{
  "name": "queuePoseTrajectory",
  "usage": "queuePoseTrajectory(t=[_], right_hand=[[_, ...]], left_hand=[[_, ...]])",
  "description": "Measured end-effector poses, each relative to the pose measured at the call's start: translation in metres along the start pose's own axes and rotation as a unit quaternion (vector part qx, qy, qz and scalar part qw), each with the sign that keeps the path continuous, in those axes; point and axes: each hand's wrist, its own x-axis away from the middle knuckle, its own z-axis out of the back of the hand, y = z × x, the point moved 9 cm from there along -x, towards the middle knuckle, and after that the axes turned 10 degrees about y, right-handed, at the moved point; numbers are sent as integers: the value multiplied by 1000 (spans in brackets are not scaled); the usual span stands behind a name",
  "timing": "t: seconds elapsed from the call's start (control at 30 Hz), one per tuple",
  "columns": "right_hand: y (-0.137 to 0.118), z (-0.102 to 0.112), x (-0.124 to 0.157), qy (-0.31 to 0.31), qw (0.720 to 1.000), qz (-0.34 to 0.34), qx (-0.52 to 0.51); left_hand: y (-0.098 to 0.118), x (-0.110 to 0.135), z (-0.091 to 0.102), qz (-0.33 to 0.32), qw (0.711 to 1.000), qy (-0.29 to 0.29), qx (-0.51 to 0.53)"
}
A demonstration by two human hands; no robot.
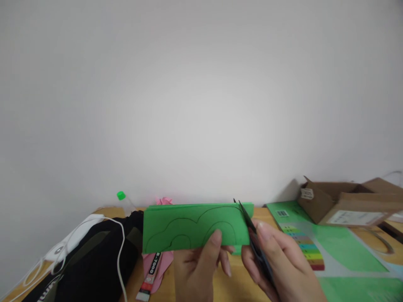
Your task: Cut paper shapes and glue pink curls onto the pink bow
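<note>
Up front, the left hand (201, 264) pinched the green paper (189, 226) along its lower edge, thumb on the near face and the other fingers behind, so the hand was closed on it. That paper was held upright above the tabletop (229, 289), approx. centre of view, long side level, w/ a curved pencil outline drawn across its face. The right hand (277, 260) was clenched round the scissors (250, 224); their dark blades stood at the paper's right end, tips poking up past the top edge and slightly parted. Whether the blades had already bitten into the sheet was hard to tell, probably yes, since one blade crossed the green face.

Left of the paper lay a black bag (94, 264) w/ a white cable (119, 247) looped over it. Just under the paper's left corner sat a pink sheet (163, 262) and on it a glue tube (150, 274). Behind, near the wall, a bottle w/ a green cap (121, 195) stood beside more pink stuff. To the right, a pack of coloured paper (343, 247) lay flat on the tabletop, and behind it an open cardboard box (346, 205).
</note>
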Motion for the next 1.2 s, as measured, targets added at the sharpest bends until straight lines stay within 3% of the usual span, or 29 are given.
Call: queuePoseTrajectory(t=[0.2, 0.37, 0.7, 1.2], right_hand=[[1, 0, 1, -9, 999, -18, -32], [0, 2, 1, 11, 999, -5, -31], [-2, 0, 0, -7, 999, -1, -48], [1, -3, -3, -48, 998, 6, -50]], left_hand=[[-6, 2, -7, 72, 995, -64, 3], [-10, 3, -10, 107, 991, -81, 29], [-6, 5, -8, 72, 995, -72, 15], [-4, 7, -8, 73, 994, -75, -2]])
